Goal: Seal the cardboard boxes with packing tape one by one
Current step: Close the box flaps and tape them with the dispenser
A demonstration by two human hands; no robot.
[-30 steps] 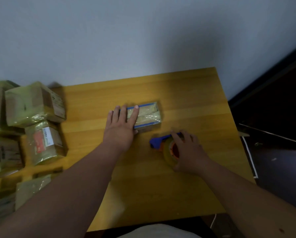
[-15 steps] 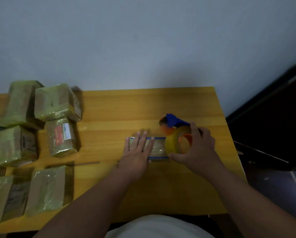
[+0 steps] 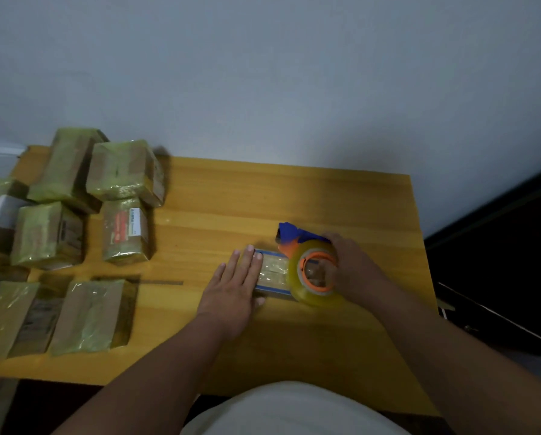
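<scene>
A small cardboard box with blue edges (image 3: 274,273) lies on the wooden table (image 3: 263,199), partly covered by both hands. My left hand (image 3: 234,287) presses flat on its left end with straight fingers. My right hand (image 3: 352,265) grips a tape dispenser (image 3: 313,271) with a yellowish tape roll, an orange core and a blue handle. The roll sits over the box's right end.
Several tape-wrapped boxes (image 3: 123,171) are stacked and laid out on the table's left side. A grey wall stands behind the table. To the right of the table edge is a dark floor area (image 3: 498,262).
My right hand lifted the tape dispenser off the table and brought it onto the box's right end. My left hand stayed pressed on the box. The view shifted, showing more of the boxes at left.
</scene>
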